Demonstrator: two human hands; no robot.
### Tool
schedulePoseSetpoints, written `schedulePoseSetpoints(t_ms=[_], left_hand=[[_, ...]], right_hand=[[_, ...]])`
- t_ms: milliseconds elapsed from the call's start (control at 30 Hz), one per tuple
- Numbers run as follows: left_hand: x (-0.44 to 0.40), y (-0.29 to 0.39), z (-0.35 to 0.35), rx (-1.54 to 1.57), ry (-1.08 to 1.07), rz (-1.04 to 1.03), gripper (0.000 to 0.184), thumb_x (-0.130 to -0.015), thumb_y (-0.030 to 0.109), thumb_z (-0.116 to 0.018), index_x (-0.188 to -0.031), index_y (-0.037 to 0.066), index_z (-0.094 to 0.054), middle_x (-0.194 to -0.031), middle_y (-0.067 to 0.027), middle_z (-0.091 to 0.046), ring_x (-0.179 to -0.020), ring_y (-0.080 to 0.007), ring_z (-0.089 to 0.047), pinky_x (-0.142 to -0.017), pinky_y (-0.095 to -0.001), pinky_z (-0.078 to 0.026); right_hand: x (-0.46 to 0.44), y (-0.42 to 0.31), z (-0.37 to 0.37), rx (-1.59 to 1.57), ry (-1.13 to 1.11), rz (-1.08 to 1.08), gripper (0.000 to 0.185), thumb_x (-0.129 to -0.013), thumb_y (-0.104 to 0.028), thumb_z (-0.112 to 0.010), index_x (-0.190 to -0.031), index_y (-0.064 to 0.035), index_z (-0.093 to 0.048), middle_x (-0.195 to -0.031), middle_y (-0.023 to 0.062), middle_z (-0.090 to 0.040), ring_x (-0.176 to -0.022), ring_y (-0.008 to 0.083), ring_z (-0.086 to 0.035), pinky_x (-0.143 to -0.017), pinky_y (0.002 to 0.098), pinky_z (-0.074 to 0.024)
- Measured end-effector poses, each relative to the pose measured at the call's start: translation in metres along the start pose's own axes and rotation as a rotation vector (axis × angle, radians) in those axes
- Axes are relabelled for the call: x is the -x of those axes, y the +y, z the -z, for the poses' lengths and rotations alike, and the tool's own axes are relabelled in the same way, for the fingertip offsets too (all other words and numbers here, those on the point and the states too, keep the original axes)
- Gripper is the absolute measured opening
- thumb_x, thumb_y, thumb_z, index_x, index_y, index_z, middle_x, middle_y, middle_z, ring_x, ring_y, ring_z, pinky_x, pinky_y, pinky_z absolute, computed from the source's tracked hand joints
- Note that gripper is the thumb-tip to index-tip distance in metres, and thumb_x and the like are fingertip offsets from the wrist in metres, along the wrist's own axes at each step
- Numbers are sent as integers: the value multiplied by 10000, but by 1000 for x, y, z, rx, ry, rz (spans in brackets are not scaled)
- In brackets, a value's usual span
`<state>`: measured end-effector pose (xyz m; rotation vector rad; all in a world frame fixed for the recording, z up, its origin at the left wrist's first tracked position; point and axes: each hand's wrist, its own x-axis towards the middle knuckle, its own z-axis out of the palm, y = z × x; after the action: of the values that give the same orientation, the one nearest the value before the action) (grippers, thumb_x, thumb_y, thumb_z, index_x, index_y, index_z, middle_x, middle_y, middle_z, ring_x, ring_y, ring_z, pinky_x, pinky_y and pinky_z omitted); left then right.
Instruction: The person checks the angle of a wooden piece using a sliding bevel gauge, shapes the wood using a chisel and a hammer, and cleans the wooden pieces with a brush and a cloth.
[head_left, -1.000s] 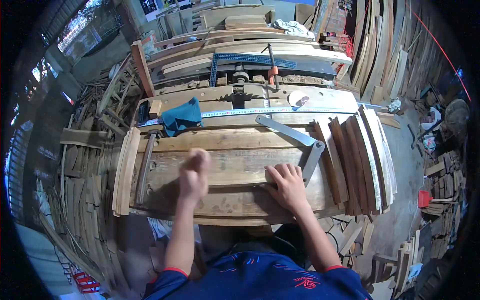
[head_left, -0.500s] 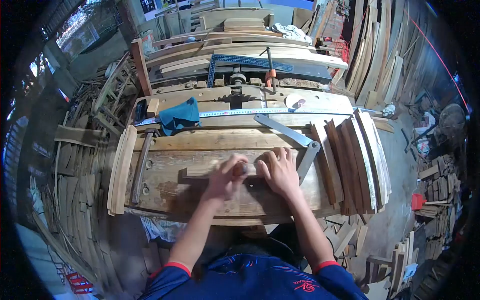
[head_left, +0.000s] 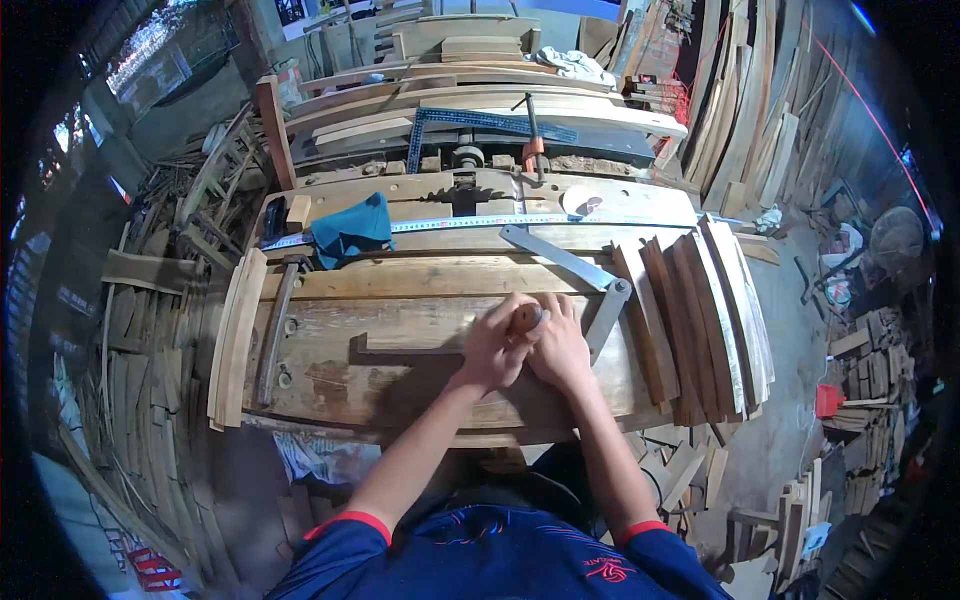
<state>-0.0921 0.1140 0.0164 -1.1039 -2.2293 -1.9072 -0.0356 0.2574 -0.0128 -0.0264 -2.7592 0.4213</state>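
My left hand point(head_left: 492, 347) is closed around a brown wooden handle point(head_left: 527, 318), whose round end points up; the rest of that tool is hidden. Touching or nearly touching it, my right hand point(head_left: 562, 348) presses down with its fingers together over the right end of a wooden strip point(head_left: 410, 351). The strip lies across the workbench point(head_left: 330, 325), its dark left end showing. Just right of my right hand is a metal bevel point(head_left: 606, 325), its two arms spread at an angle.
Curved boards point(head_left: 700, 325) stand in a row at the bench's right; more boards point(head_left: 238, 340) line the left beside a metal bar point(head_left: 279, 335). Behind lie a teal cloth point(head_left: 352, 232), a tape measure point(head_left: 450, 223), a blue square point(head_left: 470, 119) and an orange clamp point(head_left: 533, 152).
My left hand has moved right, from over the left part of the strip to beside my right hand, with the handle in it. My right hand stays on the strip. The view has shifted slightly.
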Motion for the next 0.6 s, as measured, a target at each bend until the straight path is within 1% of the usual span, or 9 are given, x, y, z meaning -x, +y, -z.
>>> schedulePoseSetpoints(t_ms=[33,133,200,267,367,400,467,567,600], left_hand=[[0,-4,-5,80,2,-56,340,-1036,411,-618,-1042,71,-627,-712,-6,-571,-652,-83,-550,-583,-273,-428],[-4,-16,-16,381,167,-112,420,-1052,492,-559,-1042,74,-593,-702,11,-533,-620,-86,-507,-575,-266,-406],[-2,-23,1,592,210,66,486,-1071,565,-466,-1021,87,-540,-645,37,-432,-553,-70,-374,-530,-254,-319],[0,-22,24,633,286,73,388,-1103,436,-466,-1061,60,-551,-669,36,-451,-590,-45,-363,-553,-253,-304],[4,-15,69,248,270,50,351,-1100,399,-477,-1023,62,-539,-650,40,-427,-594,-55,-369,-559,-253,-320],[3,-11,77,163,290,41,334,-1088,368,-513,-934,73,-544,-633,9,-431,-598,-87,-405,-564,-293,-364],[1,-15,93,-307,206,-66,316,-1044,368,-578,-965,68,-635,-651,-47,-544,-584,-136,-546,-589,-309,-440],[3,-11,73,-471,231,-7,303,-952,369,-703,-927,68,-677,-732,-87,-658,-668,-191,-662,-646,-341,-508],[3,-12,66,-426,150,76,306,-888,342,-785,-965,59,-698,-788,-100,-713,-698,-196,-694,-649,-339,-523]], right_hand=[[2,0,-1,-27,19,-13,361,-951,-305,-630,-1232,-78,-630,-1229,164,-579,-1199,385,-508,-1053,512,-409],[-1,-5,1,-85,55,-42,365,-945,-288,-636,-1237,-70,-631,-1217,161,-599,-1196,376,-516,-1078,510,-389],[-2,-9,6,-97,38,-54,372,-975,-338,-617,-1240,-78,-621,-1192,155,-618,-1200,367,-525,-1061,510,-396],[-2,-10,8,-102,39,-54,367,-989,-358,-613,-1221,-77,-641,-1168,144,-638,-1180,352,-541,-1049,495,-410],[-2,-10,7,-99,75,-42,368,-993,-375,-616,-1202,-76,-662,-1155,138,-644,-1164,348,-546,-1030,482,-427],[-2,-9,6,-103,71,-43,367,-991,-374,-618,-1202,-76,-662,-1152,137,-645,-1161,348,-547,-1029,482,-427],[-2,-10,6,-112,60,-46,366,-989,-371,-621,-1202,-76,-661,-1145,136,-647,-1155,349,-548,-1028,483,-427],[-3,-14,8,-123,60,-36,324,-974,-318,-636,-1187,-76,-659,-1116,141,-652,-1142,349,-564,-1042,489,-423],[-4,-14,10,-122,60,-29,308,-965,-295,-643,-1180,-74,-659,-1104,144,-653,-1135,348,-572,-1050,492,-419]])
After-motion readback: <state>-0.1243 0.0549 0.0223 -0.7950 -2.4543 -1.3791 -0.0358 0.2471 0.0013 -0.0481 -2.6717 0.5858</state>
